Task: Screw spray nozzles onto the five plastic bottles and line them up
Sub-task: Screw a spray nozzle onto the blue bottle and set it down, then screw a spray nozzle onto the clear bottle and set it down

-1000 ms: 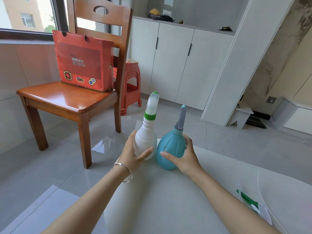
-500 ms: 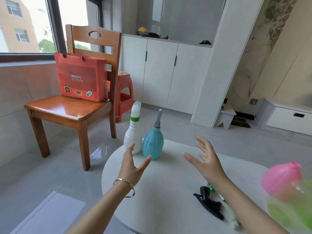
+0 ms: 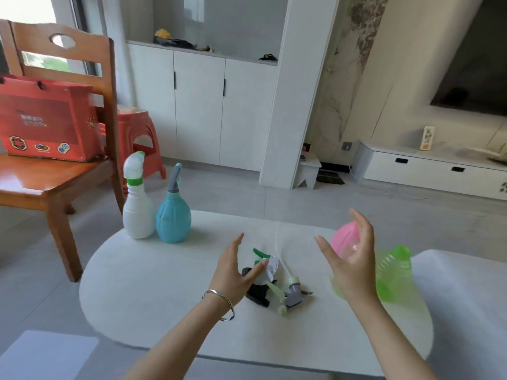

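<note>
Your left hand (image 3: 233, 270) and right hand (image 3: 352, 259) hover open and empty above loose nozzles (image 3: 274, 286) on the bench (image 3: 153, 292); the pink bottle (image 3: 343, 238) stands behind.

Two bottles (image 3: 156, 209) stood together far beyond the left hand (image 3: 233, 272). Loose nozzles (image 3: 274, 283) lay between both hands; two more bottles (image 3: 384, 270) lay behind the right hand (image 3: 351, 264).

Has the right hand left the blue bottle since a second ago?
Yes. The right hand is off the blue bottle and now hovers open, far to its right, in front of the pink bottle.
</note>
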Motion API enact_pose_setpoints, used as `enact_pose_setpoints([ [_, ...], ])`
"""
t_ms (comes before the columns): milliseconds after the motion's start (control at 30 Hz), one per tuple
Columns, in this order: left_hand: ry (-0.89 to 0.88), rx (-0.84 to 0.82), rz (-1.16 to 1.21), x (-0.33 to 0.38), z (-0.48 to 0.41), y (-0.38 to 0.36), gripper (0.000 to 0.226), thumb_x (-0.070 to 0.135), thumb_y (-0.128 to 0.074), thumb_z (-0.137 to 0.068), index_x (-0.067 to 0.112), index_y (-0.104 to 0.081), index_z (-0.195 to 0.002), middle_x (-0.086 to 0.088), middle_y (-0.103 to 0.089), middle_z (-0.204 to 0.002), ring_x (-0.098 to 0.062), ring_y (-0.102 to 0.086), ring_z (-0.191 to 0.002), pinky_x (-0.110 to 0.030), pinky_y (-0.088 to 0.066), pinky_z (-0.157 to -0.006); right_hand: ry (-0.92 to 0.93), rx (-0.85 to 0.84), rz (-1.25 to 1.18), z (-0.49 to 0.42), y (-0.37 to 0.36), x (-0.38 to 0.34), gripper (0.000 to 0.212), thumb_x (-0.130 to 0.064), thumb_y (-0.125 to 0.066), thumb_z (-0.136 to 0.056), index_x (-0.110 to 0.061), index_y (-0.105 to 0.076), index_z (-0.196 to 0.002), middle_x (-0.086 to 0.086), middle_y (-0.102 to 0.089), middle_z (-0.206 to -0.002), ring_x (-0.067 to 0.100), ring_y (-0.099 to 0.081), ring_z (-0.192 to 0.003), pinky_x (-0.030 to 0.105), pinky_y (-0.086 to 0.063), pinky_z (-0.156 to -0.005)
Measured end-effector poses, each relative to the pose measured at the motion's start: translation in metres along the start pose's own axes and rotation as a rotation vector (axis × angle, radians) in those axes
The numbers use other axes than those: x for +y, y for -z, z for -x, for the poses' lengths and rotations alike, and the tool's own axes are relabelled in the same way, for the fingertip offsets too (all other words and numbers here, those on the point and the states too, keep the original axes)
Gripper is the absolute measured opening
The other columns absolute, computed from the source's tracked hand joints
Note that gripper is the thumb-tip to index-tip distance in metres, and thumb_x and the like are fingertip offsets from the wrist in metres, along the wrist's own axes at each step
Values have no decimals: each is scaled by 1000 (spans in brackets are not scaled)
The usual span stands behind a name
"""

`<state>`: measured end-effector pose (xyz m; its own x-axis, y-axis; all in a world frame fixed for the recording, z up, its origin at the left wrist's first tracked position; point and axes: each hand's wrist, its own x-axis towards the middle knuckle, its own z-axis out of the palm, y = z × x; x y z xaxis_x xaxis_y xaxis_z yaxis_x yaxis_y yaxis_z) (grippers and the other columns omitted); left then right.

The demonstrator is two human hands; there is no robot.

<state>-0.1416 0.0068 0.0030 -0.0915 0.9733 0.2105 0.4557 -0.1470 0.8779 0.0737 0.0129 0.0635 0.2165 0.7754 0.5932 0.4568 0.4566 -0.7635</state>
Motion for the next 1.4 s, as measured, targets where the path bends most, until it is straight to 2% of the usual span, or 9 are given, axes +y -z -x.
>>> enact_pose_setpoints([
  [133, 16, -85, -29, 0, 1, -27, 82, 52, -63, -78, 27, -23, -145, -4, -43, -144, -23, -36, -133, -24, -30, -102, 16, 140, 46, -9, 24, 28, 76, -15, -80, -71, -14, -38, -135, -28, -36, -129, -14, -33, -122, 18, -26, -105],
  [367, -59, -170, -110, 1, 2, -48, 79, 54, -61, -79, 30, -25, -145, 7, -26, -153, -12, -19, -141, -29, -22, -113, -303, 52, 17, -21, 37, 72, 79, -13, -79, -72, -13, -35, -138, 0, -40, -138, 12, -38, -125, 19, -27, -95],
  [633, -71, -201, -143, 2, 8, -55, 78, 55, -62, -78, 33, -27, -144, 7, -25, -154, -12, -16, -142, -34, -21, -116, -337, 35, 57, -14, 36, 81, 62, -10, -78, -72, -16, -47, -125, -1, -55, -126, 20, -50, -119, 23, -34, -89],
  [767, -80, -192, -90, 7, 11, -54, 80, 53, -64, -77, 32, -26, -145, 7, -28, -153, -11, -19, -141, -31, -22, -115, -223, 77, -39, -17, 38, 54, 56, -16, -80, -71, -27, -48, -115, -21, -55, -112, 15, -54, -113, 23, -40, -91],
  [900, -144, -193, -35, 16, 14, -52, 93, 57, -70, -69, 35, -21, -145, 10, -33, -148, -9, -25, -136, -23, -25, -105, -266, -70, -258, -8, 22, 26, 60, -20, -81, -69, -33, -50, -119, 5, -54, -132, 20, -58, -116, 40, -44, -101],
  [1033, -193, -154, 4, 21, 16, -45, 103, 62, -74, -58, 33, -25, -143, 14, -38, -142, -3, -35, -131, -25, -32, -107, -358, -201, -388, 8, 1, 10, 66, -41, -80, -56, -32, -53, -115, -1, -62, -118, 4, -64, -104, 23, -50, -90],
  [1167, -199, -98, 68, 19, 13, -28, 90, 60, -77, -55, 30, -42, -133, 12, -52, -129, -2, -49, -120, -28, -42, -102, -442, -328, -456, 10, -5, 14, 75, -44, -80, -56, -24, -52, -122, -2, -60, -123, -1, -63, -106, 35, -49, -97],
  [1300, -142, -67, 83, 7, 7, -7, 79, 48, -83, -58, 28, -47, -126, 9, -58, -123, -2, -58, -107, -20, -50, -90, -417, -493, -379, 9, 0, 30, 72, -54, -81, -56, -34, -52, -119, -12, -55, -128, -1, -59, -110, 24, -49, -90],
  [1400, -94, -30, 51, -4, 3, 14, 73, 45, -82, -59, 33, -47, -122, 8, -61, -118, 3, -59, -99, -7, -46, -77, -353, -653, -73, 20, 0, 54, 59, -42, -83, -64, -37, -55, -115, -16, -52, -129, 2, -51, -119, 21, -43, -94],
])
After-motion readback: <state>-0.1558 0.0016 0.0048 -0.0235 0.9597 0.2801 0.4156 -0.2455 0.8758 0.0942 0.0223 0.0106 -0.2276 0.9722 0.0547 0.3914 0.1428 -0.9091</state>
